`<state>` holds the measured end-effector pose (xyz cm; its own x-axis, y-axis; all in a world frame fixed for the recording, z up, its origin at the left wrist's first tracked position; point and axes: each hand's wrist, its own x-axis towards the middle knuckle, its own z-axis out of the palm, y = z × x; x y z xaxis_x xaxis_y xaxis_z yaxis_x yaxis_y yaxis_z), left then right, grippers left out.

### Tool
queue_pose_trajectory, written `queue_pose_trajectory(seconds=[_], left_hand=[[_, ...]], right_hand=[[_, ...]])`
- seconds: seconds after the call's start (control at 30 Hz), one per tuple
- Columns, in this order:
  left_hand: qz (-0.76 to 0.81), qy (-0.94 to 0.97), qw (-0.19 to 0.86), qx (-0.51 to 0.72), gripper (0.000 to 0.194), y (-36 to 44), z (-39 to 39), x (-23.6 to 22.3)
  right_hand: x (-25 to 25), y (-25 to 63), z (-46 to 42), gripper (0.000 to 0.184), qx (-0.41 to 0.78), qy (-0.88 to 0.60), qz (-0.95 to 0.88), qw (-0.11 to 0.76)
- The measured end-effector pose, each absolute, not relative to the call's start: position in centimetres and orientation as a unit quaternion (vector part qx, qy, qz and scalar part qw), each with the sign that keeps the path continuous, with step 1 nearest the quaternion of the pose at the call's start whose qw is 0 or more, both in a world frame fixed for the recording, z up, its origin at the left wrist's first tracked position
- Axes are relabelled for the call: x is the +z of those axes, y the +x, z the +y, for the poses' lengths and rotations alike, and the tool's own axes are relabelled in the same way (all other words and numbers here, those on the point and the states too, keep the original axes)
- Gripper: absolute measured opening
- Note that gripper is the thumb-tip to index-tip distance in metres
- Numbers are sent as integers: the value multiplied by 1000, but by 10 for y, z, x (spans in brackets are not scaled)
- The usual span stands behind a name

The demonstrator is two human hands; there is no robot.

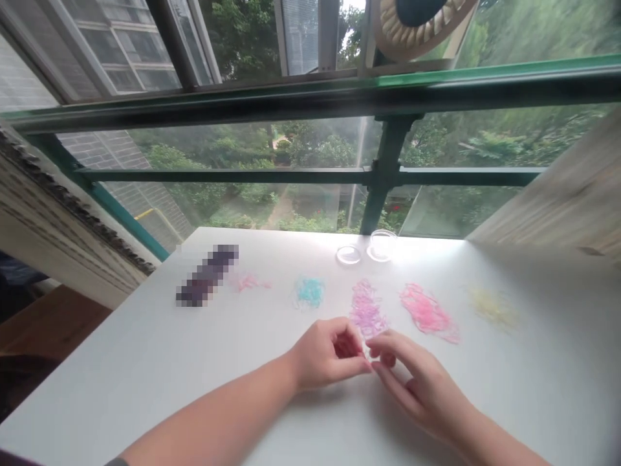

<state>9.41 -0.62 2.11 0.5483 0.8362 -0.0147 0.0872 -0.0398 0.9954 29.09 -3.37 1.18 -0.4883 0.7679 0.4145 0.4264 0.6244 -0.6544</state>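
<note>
My left hand [330,355] is closed, fingers curled and thumb tip brought near the fingertips. My right hand [420,382] meets it from the right, its thumb and bent fingers reaching the left fingertips. Something small and pale seems pinched between the two hands, too tiny to make out. Just beyond them lies a purple pile of thin loops [367,309] that look like small rubber bands. Similar heaps spread in a row: a bright pink pile [429,312] and a pale yellow pile [493,307] to the right, a turquoise pile [309,292] and a small light pink pile [251,283] leftward.
Two clear round dishes or lids [348,255] sit at the back of the white table [233,343]. A dark pixelated object [207,276] lies at the back left. Behind the table runs a green window railing [310,97], with a fan [422,26] above it.
</note>
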Motion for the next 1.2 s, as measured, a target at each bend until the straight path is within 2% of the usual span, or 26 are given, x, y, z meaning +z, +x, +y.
queue_pose_trajectory(seconds=[0.1, 0.2, 0.37, 0.6, 0.77, 1.0, 1.2], left_hand=[[343, 659, 590, 316, 34, 94, -8, 23], [343, 693, 560, 298, 37, 92, -8, 22], [345, 766, 476, 261, 29, 88, -7, 19], [320, 816, 389, 282, 16, 87, -5, 24], [320, 809, 379, 316, 5, 86, -2, 26], [342, 774, 386, 368, 5, 86, 1, 23], [312, 805, 381, 331, 13, 85, 2, 26]], right_hand=[[13, 290, -35, 31, 257, -367, -822, 352], [16, 289, -37, 19, 301, -372, -814, 330], [19, 286, -37, 6, 345, -390, -791, 320], [17, 286, -33, 6, 343, -384, -789, 334], [19, 289, -31, 7, 330, -398, -783, 345], [21, 290, -32, 11, 339, -429, -764, 342], [20, 290, -30, 11, 322, -451, -754, 353]])
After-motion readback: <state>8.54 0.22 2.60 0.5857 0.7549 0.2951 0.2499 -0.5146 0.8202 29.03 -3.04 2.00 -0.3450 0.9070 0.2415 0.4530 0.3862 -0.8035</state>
